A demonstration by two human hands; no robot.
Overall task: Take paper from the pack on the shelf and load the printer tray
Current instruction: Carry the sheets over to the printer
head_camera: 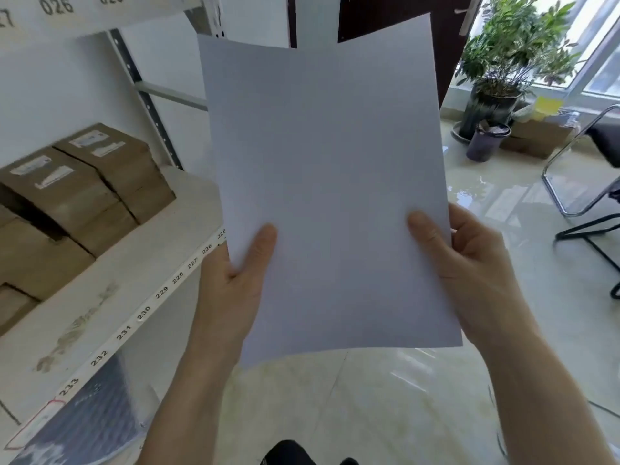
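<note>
A thin stack of white paper [328,182] fills the middle of the view, held up in front of me and slightly fanned at the top. My left hand [235,283] grips its lower left edge, thumb on the front face. My right hand [469,270] grips the lower right edge the same way. No printer or printer tray is in view. The pack the paper came from cannot be told apart among the things on the shelf.
A white shelf [110,290] with numbered edge labels stands at my left, carrying brown cardboard boxes [87,186]. A potted plant [510,62], a dark bin [488,140] and a black chair [590,182] stand on the glossy tiled floor at the right.
</note>
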